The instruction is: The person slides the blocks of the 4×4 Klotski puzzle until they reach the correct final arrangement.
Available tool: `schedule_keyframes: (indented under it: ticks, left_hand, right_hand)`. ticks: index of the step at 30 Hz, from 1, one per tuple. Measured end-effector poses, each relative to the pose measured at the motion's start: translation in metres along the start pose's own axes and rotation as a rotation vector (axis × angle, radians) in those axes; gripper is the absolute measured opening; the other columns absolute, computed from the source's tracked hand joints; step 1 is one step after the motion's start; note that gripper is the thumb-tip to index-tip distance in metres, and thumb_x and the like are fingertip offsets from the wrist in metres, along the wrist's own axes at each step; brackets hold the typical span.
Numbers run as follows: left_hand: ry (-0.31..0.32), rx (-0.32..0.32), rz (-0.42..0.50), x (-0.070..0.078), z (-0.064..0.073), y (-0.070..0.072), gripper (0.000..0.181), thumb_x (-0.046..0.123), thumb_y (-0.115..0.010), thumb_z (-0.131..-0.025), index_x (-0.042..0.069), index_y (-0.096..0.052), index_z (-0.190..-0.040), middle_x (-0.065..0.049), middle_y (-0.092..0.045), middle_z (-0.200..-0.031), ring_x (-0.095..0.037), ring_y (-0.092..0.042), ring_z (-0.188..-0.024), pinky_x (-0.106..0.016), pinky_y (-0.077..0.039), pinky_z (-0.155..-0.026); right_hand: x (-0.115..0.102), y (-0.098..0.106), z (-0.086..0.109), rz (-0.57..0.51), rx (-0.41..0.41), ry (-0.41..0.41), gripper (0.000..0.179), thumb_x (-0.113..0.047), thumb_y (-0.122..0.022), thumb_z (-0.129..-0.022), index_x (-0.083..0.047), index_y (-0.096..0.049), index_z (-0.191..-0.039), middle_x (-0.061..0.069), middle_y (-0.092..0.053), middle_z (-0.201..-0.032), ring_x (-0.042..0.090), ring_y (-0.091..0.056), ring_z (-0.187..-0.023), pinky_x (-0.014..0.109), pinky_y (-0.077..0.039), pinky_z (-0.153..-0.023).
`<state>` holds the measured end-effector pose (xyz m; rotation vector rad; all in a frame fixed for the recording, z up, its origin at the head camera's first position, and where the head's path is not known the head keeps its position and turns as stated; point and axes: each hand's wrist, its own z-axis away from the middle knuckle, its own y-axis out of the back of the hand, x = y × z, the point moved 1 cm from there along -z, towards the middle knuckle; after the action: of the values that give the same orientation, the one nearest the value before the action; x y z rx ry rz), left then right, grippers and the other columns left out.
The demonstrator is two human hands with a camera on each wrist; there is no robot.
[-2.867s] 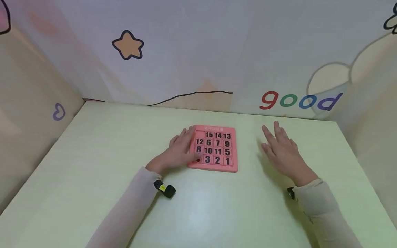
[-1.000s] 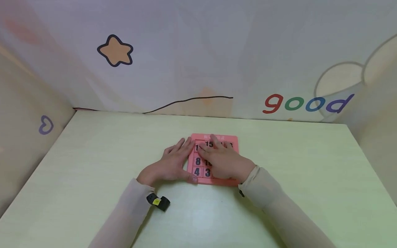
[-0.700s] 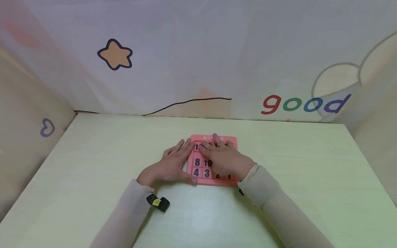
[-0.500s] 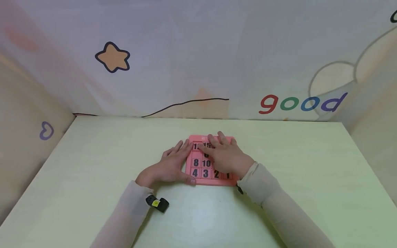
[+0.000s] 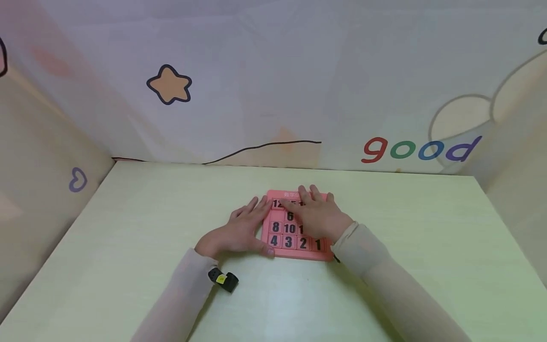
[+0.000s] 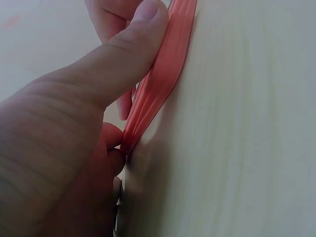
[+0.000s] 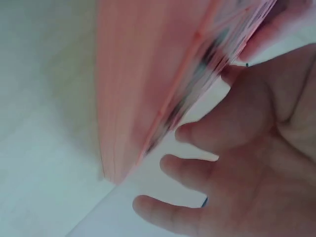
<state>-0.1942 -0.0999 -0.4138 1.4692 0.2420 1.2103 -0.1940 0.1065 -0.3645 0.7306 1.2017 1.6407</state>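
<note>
A pink number slide puzzle (image 5: 289, 234) lies flat on the table, tiles facing up. My left hand (image 5: 239, 233) holds its left side, fingers along the left edge and thumb at the near-left corner. In the left wrist view that thumb (image 6: 123, 59) lies against the frame's pink side wall. Above the board is my right hand (image 5: 321, 217), fingers spread, index fingertip on or just over the 12 tile (image 5: 275, 204) in the top-left corner. Directly below that tile is a bare slot (image 5: 276, 216). The right hand hides several tiles on the right.
The pale green-white table (image 5: 171, 204) meets a back wall (image 5: 256, 85) printed with a star and the word "good". Side walls stand left and right. Each sleeve bears a black wrist camera, the left one (image 5: 223, 280) showing plainly.
The right hand has come leftward from the bare table onto the puzzle. The 12 tile has slid up from the second row into the top-left corner. The left hand stays at the left edge.
</note>
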Motion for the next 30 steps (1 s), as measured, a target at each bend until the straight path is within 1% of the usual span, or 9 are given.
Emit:
schedule_keyframes:
  ticks: [4,6,8,11,13,16,18,23,30]
  left_hand:
    - [0.004,0.002,0.013,-0.002,0.001,-0.002,0.122,0.070,-0.070,-0.065,0.019,-0.003,-0.153,0.003,0.003,-0.157,-0.017,0.014,-0.141,-0.041,0.000,-0.111]
    - [0.007,0.004,0.018,-0.004,0.001,-0.004,0.122,0.071,-0.069,-0.065,0.020,-0.003,-0.153,0.004,0.004,-0.157,-0.016,0.014,-0.141,-0.040,0.001,-0.111]
    - [0.001,0.011,0.027,-0.005,0.001,-0.004,0.118,0.069,-0.068,-0.068,0.020,-0.002,-0.153,0.005,0.005,-0.157,-0.015,0.014,-0.141,-0.039,0.001,-0.111]
    - [-0.014,0.024,0.073,-0.007,0.002,-0.002,0.110,0.062,-0.067,-0.075,0.019,-0.002,-0.153,0.006,0.005,-0.157,-0.014,0.011,-0.141,-0.039,0.001,-0.111]
    - [-0.034,0.025,0.107,-0.008,0.002,0.001,0.105,0.058,-0.066,-0.079,0.018,-0.003,-0.153,0.006,0.004,-0.157,-0.014,0.010,-0.141,-0.040,0.000,-0.111]
    - [-0.044,0.026,0.143,-0.011,0.003,0.005,0.106,0.055,-0.068,-0.078,0.017,-0.004,-0.153,0.005,0.003,-0.157,-0.012,0.009,-0.141,-0.039,0.000,-0.112]
    - [-0.034,0.018,0.142,-0.012,0.003,0.006,0.108,0.055,-0.070,-0.076,0.017,-0.004,-0.153,0.005,0.002,-0.157,-0.010,0.010,-0.141,-0.036,0.002,-0.112]
    - [-0.016,-0.006,0.117,-0.010,0.002,0.004,0.111,0.053,-0.073,-0.074,0.016,-0.003,-0.153,0.005,0.002,-0.157,-0.009,0.012,-0.140,-0.034,0.002,-0.111]
    - [-0.031,-0.010,0.092,-0.009,0.001,0.004,0.112,0.053,-0.073,-0.075,0.013,-0.004,-0.152,0.003,0.002,-0.157,-0.012,0.012,-0.141,-0.034,0.003,-0.111]
  right_hand:
    - [0.000,-0.002,-0.003,0.002,-0.007,0.004,0.077,-0.009,-0.060,-0.088,-0.039,-0.022,-0.149,0.015,-0.010,-0.156,0.041,-0.005,-0.140,0.066,-0.016,-0.103]
    - [-0.001,-0.002,-0.003,-0.003,-0.009,0.016,0.078,-0.007,-0.059,-0.088,-0.036,-0.021,-0.150,0.013,-0.008,-0.156,0.040,-0.004,-0.140,0.065,-0.015,-0.104]
    - [-0.002,-0.003,0.001,-0.013,-0.011,0.039,0.077,-0.005,-0.056,-0.089,-0.031,-0.019,-0.151,0.010,-0.007,-0.157,0.038,-0.003,-0.140,0.064,-0.015,-0.104]
    - [-0.007,-0.003,0.015,-0.019,-0.020,0.121,0.071,-0.005,-0.052,-0.090,-0.023,-0.021,-0.152,0.004,-0.011,-0.157,0.037,-0.005,-0.141,0.062,-0.017,-0.105]
    - [-0.011,-0.006,0.027,-0.018,-0.022,0.194,0.067,-0.007,-0.051,-0.091,-0.020,-0.025,-0.151,0.000,-0.015,-0.156,0.035,-0.007,-0.141,0.062,-0.019,-0.105]
    - [-0.019,-0.011,0.039,-0.009,-0.021,0.288,0.061,-0.008,-0.052,-0.092,-0.020,-0.032,-0.149,-0.002,-0.020,-0.155,0.033,-0.010,-0.141,0.062,-0.021,-0.104]
    - [-0.023,-0.015,0.041,0.004,-0.012,0.318,0.058,-0.010,-0.053,-0.094,-0.021,-0.035,-0.148,-0.003,-0.023,-0.154,0.032,-0.011,-0.141,0.062,-0.023,-0.103]
    - [-0.027,-0.016,0.043,0.021,-0.025,0.306,0.056,-0.011,-0.052,-0.094,-0.021,-0.036,-0.147,-0.004,-0.024,-0.153,0.032,-0.009,-0.141,0.063,-0.023,-0.102]
    - [-0.026,-0.013,0.040,-0.014,-0.040,0.283,0.058,-0.010,-0.051,-0.093,-0.022,-0.034,-0.148,-0.003,-0.023,-0.154,0.033,-0.008,-0.141,0.062,-0.020,-0.104]
